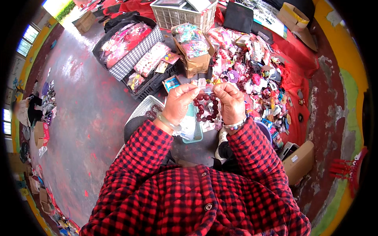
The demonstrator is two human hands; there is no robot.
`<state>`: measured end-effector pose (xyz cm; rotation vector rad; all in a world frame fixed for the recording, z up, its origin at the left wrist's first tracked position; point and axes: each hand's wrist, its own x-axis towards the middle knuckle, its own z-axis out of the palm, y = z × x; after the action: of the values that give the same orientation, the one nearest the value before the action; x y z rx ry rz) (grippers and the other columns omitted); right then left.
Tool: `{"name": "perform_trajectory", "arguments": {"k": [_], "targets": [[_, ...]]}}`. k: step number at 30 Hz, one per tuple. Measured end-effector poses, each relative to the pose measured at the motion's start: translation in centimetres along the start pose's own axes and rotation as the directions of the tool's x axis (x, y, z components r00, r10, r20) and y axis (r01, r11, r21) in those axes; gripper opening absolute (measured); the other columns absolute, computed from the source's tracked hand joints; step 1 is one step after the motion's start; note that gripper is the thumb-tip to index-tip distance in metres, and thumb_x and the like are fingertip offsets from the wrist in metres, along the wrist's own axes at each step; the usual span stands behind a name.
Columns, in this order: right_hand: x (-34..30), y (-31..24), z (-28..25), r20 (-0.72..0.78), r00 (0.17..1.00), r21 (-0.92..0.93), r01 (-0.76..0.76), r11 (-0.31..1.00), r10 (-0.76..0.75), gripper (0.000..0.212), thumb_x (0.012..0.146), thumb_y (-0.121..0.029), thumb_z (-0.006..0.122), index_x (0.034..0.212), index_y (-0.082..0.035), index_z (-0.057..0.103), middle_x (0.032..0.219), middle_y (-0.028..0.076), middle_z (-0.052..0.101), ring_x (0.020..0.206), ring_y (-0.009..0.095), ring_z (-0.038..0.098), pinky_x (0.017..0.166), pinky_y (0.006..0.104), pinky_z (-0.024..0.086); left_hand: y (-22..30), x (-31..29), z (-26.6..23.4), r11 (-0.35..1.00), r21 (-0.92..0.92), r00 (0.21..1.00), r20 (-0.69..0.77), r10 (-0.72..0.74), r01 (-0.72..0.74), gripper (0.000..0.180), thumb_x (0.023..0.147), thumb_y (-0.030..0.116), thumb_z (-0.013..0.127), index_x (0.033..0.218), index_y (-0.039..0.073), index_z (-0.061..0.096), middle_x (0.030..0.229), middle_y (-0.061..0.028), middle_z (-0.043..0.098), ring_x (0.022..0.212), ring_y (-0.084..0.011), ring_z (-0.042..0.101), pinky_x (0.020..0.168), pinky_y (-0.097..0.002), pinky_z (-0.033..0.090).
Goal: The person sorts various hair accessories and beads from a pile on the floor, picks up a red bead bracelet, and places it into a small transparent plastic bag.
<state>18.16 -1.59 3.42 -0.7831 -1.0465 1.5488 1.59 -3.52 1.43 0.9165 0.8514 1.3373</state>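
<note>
In front of my chest, both hands are raised and closed in a pinch. My left hand (179, 103) and my right hand (231, 103) grip the top edge of a small clear plastic bag (206, 90) from either side. A dark red bead bracelet (208, 118) shows below that edge, hanging as a loop between the hands; it looks to be inside the bag. Below, a white perforated basket (136, 113) holds more dark red beads. Beside it, a pale green basket (195, 138) has clear plastic bags (188, 129) in it, partly hidden by my left hand.
A large heap of packaged hair ornaments and trinkets (256, 78) spreads over red cloth (297, 90) ahead and right. Farther off stand a cardboard box (195, 66), a dark patterned bin (136, 55) and a white crate (184, 17). An open carton (301, 161) lies near my right elbow.
</note>
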Motion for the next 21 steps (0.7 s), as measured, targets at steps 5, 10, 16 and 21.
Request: {"name": "perform_trajectory", "arguments": {"k": [5,10,16,21], "targets": [[0.3,-1.1,-0.9,0.085,0.995,-0.376,-0.015,0.927,0.051,0.011,0.084,-0.012,0.055,0.078,-0.004,0.058,0.07,-0.003,0.055,0.06,0.003,0.045,0.051,0.0187,0.035,0.5,0.2,0.3,0.994,0.108,0.996,0.093,-0.008,-0.002,0.015,0.087,0.006,0.052,0.096,-0.003,0.06,0.089,-0.0052,0.062,0.076,-0.0088,0.057,0.072,-0.0229,0.045],[0.8,-1.3,-1.4,0.308,0.949,-0.586,0.135,0.799,0.065,0.013,0.085,-0.013,0.057,0.082,-0.001,0.058,0.07,-0.004,0.052,0.064,0.004,0.045,0.056,0.0201,0.037,0.5,0.2,-0.3,0.869,0.492,0.956,0.278,-0.099,-0.053,0.014,0.087,0.011,0.055,0.091,-0.002,0.06,0.08,-0.0012,0.059,0.071,-0.0059,0.052,0.063,-0.0209,0.043],[1.3,-1.1,-2.0,0.295,0.909,-0.584,-0.073,0.808,0.295,0.016,0.087,-0.016,0.056,0.085,-0.001,0.06,0.074,0.001,0.057,0.07,0.009,0.051,0.063,0.0231,0.042,1.3,0.0,-0.4,0.693,0.711,0.952,0.28,-0.124,-0.119,0.013,0.085,0.011,0.057,0.082,-0.001,0.061,0.066,0.0025,0.053,0.063,-0.0036,0.047,0.057,-0.0199,0.039],[2.8,0.4,-2.7,-0.21,0.934,-0.477,0.16,0.865,-0.288,0.035,0.085,-0.018,0.059,0.115,-0.002,0.05,0.102,0.005,0.058,0.093,0.013,0.053,0.079,0.0255,0.041,-0.6,1.0,-2.0,0.964,0.26,0.96,-0.254,0.118,-0.05,0.012,0.083,0.009,0.059,0.077,0.0,0.063,0.061,0.0054,0.052,0.055,-0.0019,0.044,0.049,-0.0184,0.035]]}}
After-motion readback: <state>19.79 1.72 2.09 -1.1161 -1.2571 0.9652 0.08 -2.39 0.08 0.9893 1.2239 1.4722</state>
